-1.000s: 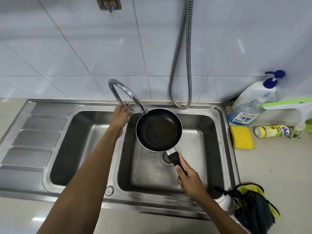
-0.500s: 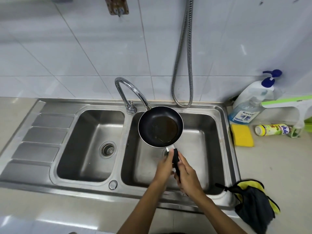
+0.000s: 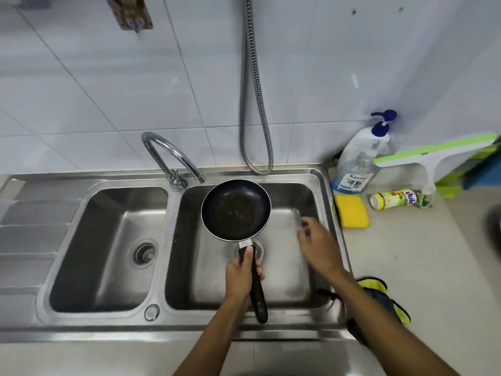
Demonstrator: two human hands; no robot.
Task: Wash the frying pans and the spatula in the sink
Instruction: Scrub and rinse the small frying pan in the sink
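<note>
Over the right basin of the stainless steel double sink (image 3: pixel 324 191), a small round black non-stick frying pan (image 3: pixel 235 208) is held level, with brown residue inside. It looks light and rigid, and probably greasy. The left hand (image 3: pixel 240 275) wraps its long black handle (image 3: pixel 259 297), the safest hold. The right hand (image 3: pixel 317 240) hovers loose-fingered and empty.

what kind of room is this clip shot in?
Most likely a home kitchen: a stainless double-bowl sink with a curved tap against white wall tiles, a frying pan over the right-hand bowl, and a yellow sponge and pump bottle on the counter beside it.
</note>
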